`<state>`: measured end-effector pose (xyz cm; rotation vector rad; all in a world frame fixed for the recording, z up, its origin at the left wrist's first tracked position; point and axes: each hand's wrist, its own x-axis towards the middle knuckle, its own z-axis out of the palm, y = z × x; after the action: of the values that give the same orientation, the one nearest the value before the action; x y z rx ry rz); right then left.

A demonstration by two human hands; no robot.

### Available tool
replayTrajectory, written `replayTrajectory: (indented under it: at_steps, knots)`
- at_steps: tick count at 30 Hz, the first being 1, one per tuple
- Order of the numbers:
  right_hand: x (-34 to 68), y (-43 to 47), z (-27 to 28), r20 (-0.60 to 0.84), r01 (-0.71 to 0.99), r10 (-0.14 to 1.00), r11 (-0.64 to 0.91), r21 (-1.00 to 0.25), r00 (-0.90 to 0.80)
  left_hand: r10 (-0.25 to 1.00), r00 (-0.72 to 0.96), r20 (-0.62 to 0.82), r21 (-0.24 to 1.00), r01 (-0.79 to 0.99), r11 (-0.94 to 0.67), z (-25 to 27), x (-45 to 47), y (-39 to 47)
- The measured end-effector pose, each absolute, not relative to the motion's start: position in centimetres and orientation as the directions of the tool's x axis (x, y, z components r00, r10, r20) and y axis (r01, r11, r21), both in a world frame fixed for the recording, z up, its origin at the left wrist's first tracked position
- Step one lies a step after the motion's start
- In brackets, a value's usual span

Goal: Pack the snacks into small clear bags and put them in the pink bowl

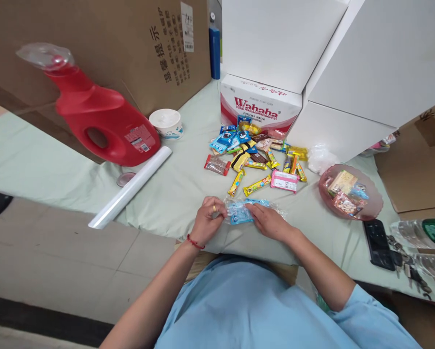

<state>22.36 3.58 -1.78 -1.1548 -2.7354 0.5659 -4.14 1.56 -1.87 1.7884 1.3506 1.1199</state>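
A light-blue snack packet (241,214) in clear plastic lies near the front edge of the cloth-covered table. My left hand (207,220), fingers curled in a pinch, grips the left end of the clear plastic (230,207). From the other side, my right hand (271,222) presses its thumb and fingers on the packet and the plastic over it. Just beyond both hands are yellow snack sticks (258,185) and a pink-and-white packet (284,181). Behind these is a loose heap of small wrapped snacks (251,145).
Left stand a red jug (108,116), a paper tub (166,124) and a white roll (130,188). A pink bowl (375,198) with packets, a phone (379,245), keys (408,266) and clear bottles (410,232) lie right. A Wahaha carton (261,104) stands at the back.
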Motion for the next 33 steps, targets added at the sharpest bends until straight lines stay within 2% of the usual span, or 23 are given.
replayTrajectory:
  at_steps: [2,4,9,15,21,23,27,33]
  knots:
    - [22.5,3.7,-2.1,-0.034,0.642,0.693,0.648,-0.41,-0.72,0.908,0.288,0.304,0.857,0.334,-0.393,-1.5,-5.2,0.6]
    - [22.5,3.8,-2.2,-0.029,0.617,0.673,0.659,-0.43,-0.739,0.879,0.366,0.306,0.867,0.273,-0.416,-1.3,-6.1,-0.2]
    - [22.5,3.5,-2.2,-0.033,0.634,0.69,0.645,-0.427,-0.723,0.983,0.075,0.169,0.91,0.371,-0.185,-1.5,-5.9,-0.5]
    - [22.2,3.0,-1.4,-0.053,0.635,0.691,0.629,-0.449,-0.721,0.996,-0.03,-0.09,0.884,0.457,0.093,-2.1,-4.0,2.0]
    - [21.9,2.3,-1.4,0.001,0.639,0.707,0.64,-0.427,-0.707,0.959,-0.192,-0.209,0.887,0.376,0.269,-1.7,-5.0,1.8]
    - [21.8,2.1,-1.7,0.028,0.636,0.712,0.645,-0.424,-0.702,0.945,-0.248,-0.215,0.846,0.436,0.307,-1.2,-5.1,1.4]
    - [21.7,1.5,-2.4,0.098,0.612,0.716,0.652,-0.447,-0.692,0.968,-0.143,-0.206,0.665,0.705,0.246,0.0,-3.3,1.1]
    - [22.1,0.6,-2.4,0.163,0.585,0.719,0.657,-0.476,-0.675,0.999,0.036,0.019,0.602,0.798,-0.04,1.1,2.1,0.6]
